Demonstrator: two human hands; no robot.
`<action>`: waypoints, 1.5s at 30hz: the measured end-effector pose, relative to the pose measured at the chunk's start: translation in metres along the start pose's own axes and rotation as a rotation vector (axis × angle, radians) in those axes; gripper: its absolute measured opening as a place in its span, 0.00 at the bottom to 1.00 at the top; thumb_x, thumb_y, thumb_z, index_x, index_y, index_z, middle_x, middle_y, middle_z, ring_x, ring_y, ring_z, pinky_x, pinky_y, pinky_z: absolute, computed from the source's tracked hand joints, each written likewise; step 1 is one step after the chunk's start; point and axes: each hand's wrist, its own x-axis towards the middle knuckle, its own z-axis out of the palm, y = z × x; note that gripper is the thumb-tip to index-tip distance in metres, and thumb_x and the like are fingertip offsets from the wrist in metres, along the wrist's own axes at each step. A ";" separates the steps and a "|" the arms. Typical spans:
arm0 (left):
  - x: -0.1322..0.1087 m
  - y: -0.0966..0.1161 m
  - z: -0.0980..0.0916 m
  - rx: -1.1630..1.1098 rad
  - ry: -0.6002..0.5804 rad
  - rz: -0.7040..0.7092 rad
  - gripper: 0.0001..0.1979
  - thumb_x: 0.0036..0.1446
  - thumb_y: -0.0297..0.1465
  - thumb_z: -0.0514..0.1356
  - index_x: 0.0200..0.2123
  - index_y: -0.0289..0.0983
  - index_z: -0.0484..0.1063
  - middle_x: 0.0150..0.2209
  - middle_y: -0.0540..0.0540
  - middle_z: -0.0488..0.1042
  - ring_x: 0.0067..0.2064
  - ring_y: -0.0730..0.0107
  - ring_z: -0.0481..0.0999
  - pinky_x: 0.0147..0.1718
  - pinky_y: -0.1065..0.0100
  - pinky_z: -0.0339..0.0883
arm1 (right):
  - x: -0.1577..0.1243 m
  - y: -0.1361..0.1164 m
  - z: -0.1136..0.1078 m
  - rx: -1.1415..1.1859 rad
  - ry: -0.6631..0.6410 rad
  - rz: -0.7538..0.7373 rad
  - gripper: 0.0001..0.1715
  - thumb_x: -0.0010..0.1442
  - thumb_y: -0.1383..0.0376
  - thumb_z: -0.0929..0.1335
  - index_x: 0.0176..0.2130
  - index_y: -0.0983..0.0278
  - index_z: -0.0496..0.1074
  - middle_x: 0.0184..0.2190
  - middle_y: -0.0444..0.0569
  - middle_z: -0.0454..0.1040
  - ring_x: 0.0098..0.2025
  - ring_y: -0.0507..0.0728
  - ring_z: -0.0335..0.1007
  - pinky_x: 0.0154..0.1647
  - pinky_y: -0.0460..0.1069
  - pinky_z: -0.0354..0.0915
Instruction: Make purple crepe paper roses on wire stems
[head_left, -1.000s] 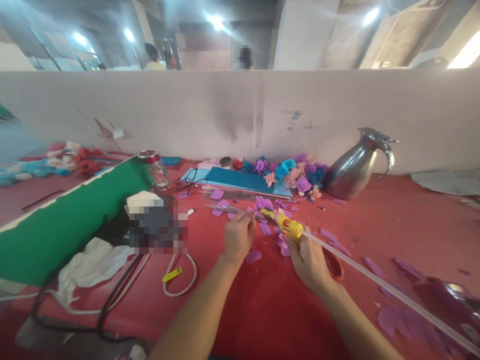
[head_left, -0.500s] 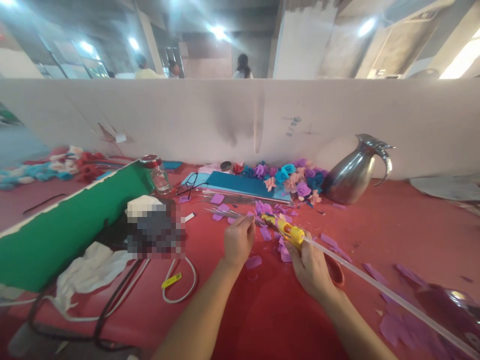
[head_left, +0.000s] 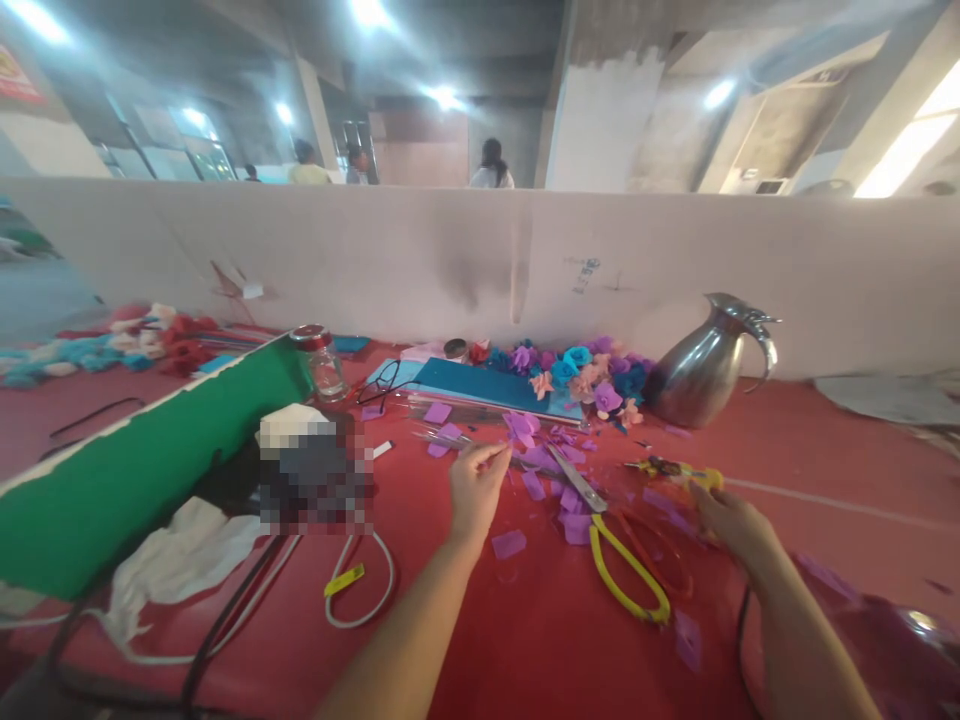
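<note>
My left hand is closed in a pinch at the middle of the table, its fingertips at the base of a purple paper flower. Off to the right, my right hand is closed around the yellow glue gun, blurred by motion, with its nozzle pointing left. A long pale glue stick runs out of its back end. Between the two hands lie scissors with yellow and red handles, their blades on purple paper pieces.
Behind are paper flowers, a blue board, eyeglasses and a metal jug. On the left stand a glass jar and a green panel, with white cable nearby. A low partition closes the back.
My right hand has swung right with the glue gun, away from the left hand, uncovering the scissors. My left hand keeps its pinch in nearly the same place.
</note>
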 end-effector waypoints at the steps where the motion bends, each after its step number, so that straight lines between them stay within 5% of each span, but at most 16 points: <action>1: 0.000 0.000 0.000 -0.026 0.012 -0.023 0.07 0.48 0.34 0.63 0.28 0.38 0.80 0.29 0.46 0.78 0.34 0.66 0.75 0.34 0.68 0.66 | 0.000 0.001 -0.004 -0.154 -0.007 0.034 0.20 0.53 0.55 0.64 0.15 0.60 0.67 0.14 0.54 0.68 0.22 0.62 0.69 0.25 0.54 0.60; 4: 0.001 0.001 0.001 -0.117 0.025 -0.101 0.07 0.47 0.35 0.64 0.29 0.38 0.80 0.30 0.46 0.78 0.34 0.66 0.75 0.36 0.67 0.66 | -0.021 -0.025 -0.008 -0.354 0.224 -0.065 0.15 0.52 0.56 0.64 0.30 0.62 0.76 0.32 0.65 0.74 0.38 0.69 0.71 0.33 0.59 0.61; 6: 0.000 0.003 0.002 -0.168 0.018 -0.132 0.08 0.46 0.35 0.64 0.29 0.38 0.80 0.30 0.46 0.78 0.34 0.66 0.75 0.37 0.67 0.67 | -0.049 -0.061 0.001 -0.168 0.208 -0.276 0.18 0.54 0.57 0.62 0.34 0.63 0.76 0.36 0.62 0.75 0.40 0.67 0.70 0.39 0.58 0.62; 8: -0.002 0.005 0.003 -0.206 0.010 -0.139 0.08 0.45 0.35 0.65 0.29 0.38 0.80 0.30 0.47 0.78 0.35 0.66 0.75 0.37 0.67 0.67 | -0.079 -0.101 0.020 0.178 -0.091 -0.436 0.17 0.55 0.56 0.62 0.33 0.62 0.76 0.33 0.54 0.77 0.36 0.61 0.71 0.39 0.54 0.63; 10: -0.004 0.007 0.005 -0.227 -0.010 -0.136 0.08 0.45 0.35 0.65 0.29 0.38 0.80 0.30 0.46 0.78 0.35 0.66 0.75 0.37 0.67 0.67 | -0.102 -0.136 0.042 0.514 -0.389 -0.408 0.17 0.53 0.54 0.66 0.35 0.61 0.77 0.33 0.50 0.77 0.34 0.58 0.71 0.37 0.51 0.64; 14: -0.008 0.009 0.007 -0.234 -0.083 -0.145 0.08 0.45 0.34 0.64 0.30 0.38 0.80 0.32 0.46 0.79 0.36 0.65 0.76 0.38 0.66 0.68 | -0.122 -0.173 0.075 1.047 -0.497 -0.099 0.19 0.45 0.54 0.73 0.35 0.62 0.77 0.31 0.46 0.77 0.31 0.53 0.70 0.31 0.46 0.63; 19: -0.010 0.007 0.010 -0.279 -0.092 -0.187 0.07 0.45 0.33 0.65 0.29 0.38 0.80 0.30 0.47 0.80 0.34 0.66 0.76 0.37 0.66 0.68 | -0.122 -0.174 0.085 1.341 -0.543 0.126 0.16 0.40 0.58 0.77 0.31 0.62 0.76 0.28 0.44 0.76 0.26 0.50 0.67 0.26 0.44 0.61; 26: -0.014 0.018 0.011 -0.207 -0.138 -0.159 0.06 0.45 0.33 0.64 0.27 0.36 0.79 0.27 0.47 0.78 0.31 0.67 0.75 0.33 0.68 0.67 | -0.123 -0.170 0.087 1.423 -0.494 0.120 0.12 0.40 0.60 0.77 0.25 0.62 0.75 0.19 0.40 0.69 0.22 0.49 0.60 0.22 0.44 0.57; 33: -0.015 0.026 0.009 -0.058 -0.168 -0.069 0.03 0.45 0.28 0.62 0.25 0.36 0.76 0.26 0.48 0.75 0.29 0.70 0.71 0.30 0.70 0.62 | -0.119 -0.167 0.086 1.465 -0.493 0.148 0.11 0.41 0.61 0.77 0.24 0.62 0.74 0.20 0.40 0.70 0.22 0.49 0.61 0.23 0.44 0.59; 45: -0.014 0.021 0.009 -0.245 -0.144 -0.047 0.08 0.49 0.30 0.60 0.31 0.38 0.79 0.32 0.45 0.75 0.38 0.66 0.73 0.39 0.67 0.67 | -0.121 -0.167 0.080 1.432 -0.597 0.073 0.12 0.43 0.59 0.76 0.26 0.63 0.74 0.23 0.42 0.73 0.25 0.50 0.66 0.28 0.45 0.62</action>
